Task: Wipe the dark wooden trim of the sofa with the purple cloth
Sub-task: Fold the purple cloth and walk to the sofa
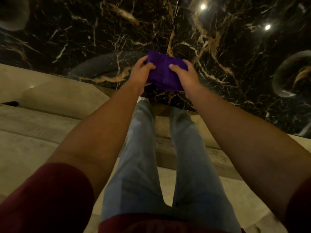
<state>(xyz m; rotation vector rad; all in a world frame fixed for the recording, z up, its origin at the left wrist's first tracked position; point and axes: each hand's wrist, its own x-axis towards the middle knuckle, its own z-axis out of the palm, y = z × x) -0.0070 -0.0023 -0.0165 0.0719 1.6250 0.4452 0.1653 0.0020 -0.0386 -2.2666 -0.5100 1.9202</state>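
Note:
A folded purple cloth [164, 71] is held out in front of me, above the floor. My left hand [140, 74] grips its left edge, thumb on top. Gripping its right side is my right hand [183, 75], with the thumb pressed on the upper face. Both arms stretch forward over my legs in light blue jeans [143, 157]. The beige sofa [42, 105] lies to my left and below me; its dark wooden trim cannot be made out in this view.
A glossy black marble floor [101, 31] with gold and white veins fills the far half of the view, with lamp reflections at the upper right. Beige cushions [210, 158] run under and to the right of my legs.

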